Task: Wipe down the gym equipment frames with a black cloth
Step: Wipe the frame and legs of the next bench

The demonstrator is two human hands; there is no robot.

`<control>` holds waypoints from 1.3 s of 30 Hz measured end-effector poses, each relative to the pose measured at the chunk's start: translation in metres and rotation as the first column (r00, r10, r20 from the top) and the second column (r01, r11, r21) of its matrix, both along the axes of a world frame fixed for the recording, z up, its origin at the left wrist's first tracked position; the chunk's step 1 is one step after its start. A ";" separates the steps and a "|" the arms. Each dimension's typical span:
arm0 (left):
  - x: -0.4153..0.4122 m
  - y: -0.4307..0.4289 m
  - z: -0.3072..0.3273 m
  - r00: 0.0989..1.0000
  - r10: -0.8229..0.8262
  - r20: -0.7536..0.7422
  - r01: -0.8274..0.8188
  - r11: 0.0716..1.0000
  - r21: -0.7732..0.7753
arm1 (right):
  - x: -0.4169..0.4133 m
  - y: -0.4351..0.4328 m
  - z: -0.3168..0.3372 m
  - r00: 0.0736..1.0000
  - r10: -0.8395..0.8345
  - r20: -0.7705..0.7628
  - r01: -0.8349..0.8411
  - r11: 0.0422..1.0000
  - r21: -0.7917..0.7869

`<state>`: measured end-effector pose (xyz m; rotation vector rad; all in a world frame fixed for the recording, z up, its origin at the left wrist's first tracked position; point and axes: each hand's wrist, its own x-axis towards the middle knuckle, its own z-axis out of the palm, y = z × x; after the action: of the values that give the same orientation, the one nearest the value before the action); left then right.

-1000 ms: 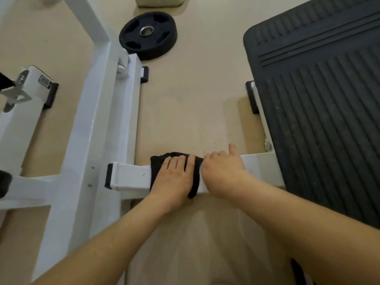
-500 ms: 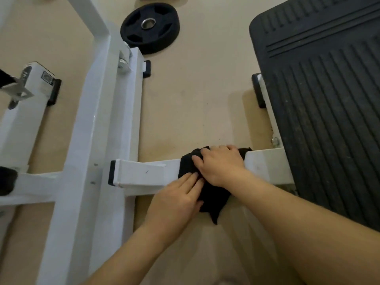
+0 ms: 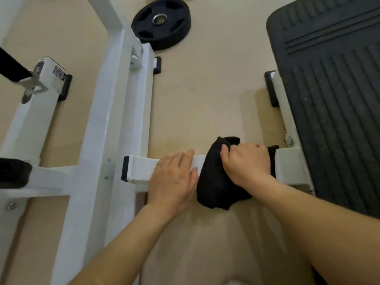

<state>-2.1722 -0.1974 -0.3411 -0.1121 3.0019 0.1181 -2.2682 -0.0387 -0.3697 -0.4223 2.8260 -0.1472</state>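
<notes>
Head view: the black cloth (image 3: 216,182) is draped over the white frame bar (image 3: 141,169), low at about 5 o'clock, and is gripped by the curled right hand (image 3: 246,163). The left hand (image 3: 174,179) is laid flat on the bar at the cloth's 9 o'clock, fingers straight, touching the cloth's edge. A weight plate (image 3: 161,23) lies on the floor (image 3: 216,89) at 12 o'clock, and a ribbed black platform (image 3: 339,99) is seen at 3 o'clock.

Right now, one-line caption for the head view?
Right hand grips the black cloth over a white frame bar; left hand rests flat on the bar beside it.
</notes>
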 end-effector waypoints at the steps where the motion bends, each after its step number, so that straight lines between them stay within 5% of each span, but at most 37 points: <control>1: -0.003 0.008 0.000 0.999 0.019 -0.034 -0.015 0.992 0.122 | 0.008 -0.005 0.004 0.999 -0.018 -0.027 0.017 1.000 -0.015; 7: -0.007 0.045 -0.016 0.996 0.079 -0.044 -0.055 0.913 0.403 | 0.053 -0.014 -0.004 0.991 0.137 -0.003 -0.136 0.978 -0.161; 12: -0.015 0.064 -0.040 0.990 -0.109 -0.091 0.127 0.966 0.224 | 0.025 0.016 -0.005 0.909 -0.411 -0.065 0.404 0.909 -0.103; 17: 0.002 0.036 -0.038 0.988 -0.004 -0.153 0.023 0.993 0.119 | 0.035 -0.041 -0.003 0.996 -0.077 -0.046 0.064 0.972 -0.227; 21: 0.048 0.019 -0.032 0.996 -0.039 -0.083 0.046 0.995 0.093 | 0.058 -0.043 -0.005 0.981 0.192 -0.018 -0.191 0.952 -0.240; 27: 0.017 0.089 -0.043 0.978 -0.206 -0.020 0.207 0.973 0.105 | 0.052 0.034 0.006 0.959 -0.260 0.111 0.263 0.965 -0.005; 30: 0.010 0.090 -0.042 0.961 -0.273 -0.033 0.275 0.958 0.083 | 0.060 0.037 0.010 0.924 -0.359 0.129 0.360 0.933 0.020; 32: 0.030 0.072 -0.041 0.961 -0.276 -0.023 0.277 0.958 0.067 | 0.081 0.023 0.013 0.939 -0.315 0.140 0.322 0.946 -0.034; 36: 0.074 0.029 -0.028 0.985 -0.168 0.051 0.169 0.985 -0.031 | 0.116 -0.023 0.002 1.000 0.011 0.016 -0.007 0.975 -0.222; 39: 0.064 0.012 -0.016 0.995 -0.083 0.060 0.089 0.990 -0.105 | 0.069 -0.042 -0.005 0.955 0.297 0.020 -0.292 0.947 -0.130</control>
<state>-2.1079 -0.1851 -0.3574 0.0033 2.9514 -0.0554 -2.1989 -0.0808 -0.3750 -0.8534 2.6841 -0.2694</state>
